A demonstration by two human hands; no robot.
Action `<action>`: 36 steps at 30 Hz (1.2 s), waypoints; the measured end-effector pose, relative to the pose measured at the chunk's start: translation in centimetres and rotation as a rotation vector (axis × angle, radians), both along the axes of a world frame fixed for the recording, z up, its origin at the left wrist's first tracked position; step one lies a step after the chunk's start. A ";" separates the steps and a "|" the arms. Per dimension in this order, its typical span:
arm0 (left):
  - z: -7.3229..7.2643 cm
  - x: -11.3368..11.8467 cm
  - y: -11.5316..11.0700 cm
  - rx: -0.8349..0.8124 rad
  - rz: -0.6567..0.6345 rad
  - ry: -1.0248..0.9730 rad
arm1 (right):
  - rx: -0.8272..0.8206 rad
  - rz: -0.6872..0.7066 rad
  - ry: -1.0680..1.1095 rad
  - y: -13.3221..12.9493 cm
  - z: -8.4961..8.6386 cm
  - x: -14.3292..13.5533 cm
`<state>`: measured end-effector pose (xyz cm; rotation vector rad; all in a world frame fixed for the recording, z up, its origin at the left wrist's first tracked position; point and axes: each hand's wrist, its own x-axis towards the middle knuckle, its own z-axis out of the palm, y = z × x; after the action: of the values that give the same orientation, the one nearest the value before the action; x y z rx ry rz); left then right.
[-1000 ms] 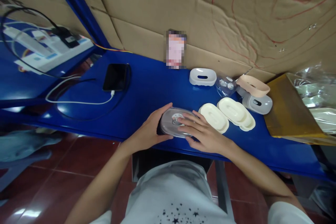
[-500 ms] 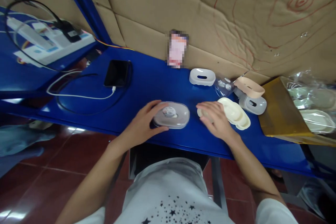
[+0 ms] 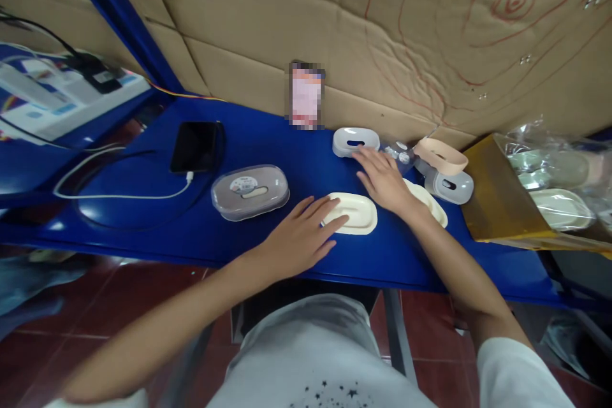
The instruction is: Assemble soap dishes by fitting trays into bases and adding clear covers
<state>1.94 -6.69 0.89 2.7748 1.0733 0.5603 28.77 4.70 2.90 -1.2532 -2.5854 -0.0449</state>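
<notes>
My left hand (image 3: 303, 239) has its fingers spread over the left edge of a cream oval plastic tray (image 3: 358, 213) lying on the blue table. My right hand (image 3: 382, 182) stretches its fingers towards a pale grey oval case with a slot (image 3: 356, 140); I cannot tell whether they touch. To the left sits an oval box with a clear cover (image 3: 251, 190) and a round sticker, apart from both hands. Partly under my right wrist lies a second cream tray (image 3: 425, 203). A clear plastic cover (image 3: 399, 153) with stickers is beside the right fingers.
At the right, a peach slotted case (image 3: 442, 156) stands by another grey slotted case (image 3: 452, 186). A cardboard box (image 3: 497, 201) holds bagged parts. At the left lie a dark phone (image 3: 194, 146), its white cable and a power strip (image 3: 95, 111). Cardboard lines the back.
The clear-covered box has shifted left and my left hand has let go of it, moving right to the cream tray. My right hand has moved away towards the grey case.
</notes>
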 end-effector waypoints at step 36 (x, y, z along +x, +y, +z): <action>-2.9 3.1 8.5 -0.282 0.029 -0.108 | 0.126 -0.482 0.121 1.4 -4.1 8.4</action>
<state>5.01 1.83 -2.01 2.4624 1.0781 0.5106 37.20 6.11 -1.21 -1.7363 -2.0917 -0.2127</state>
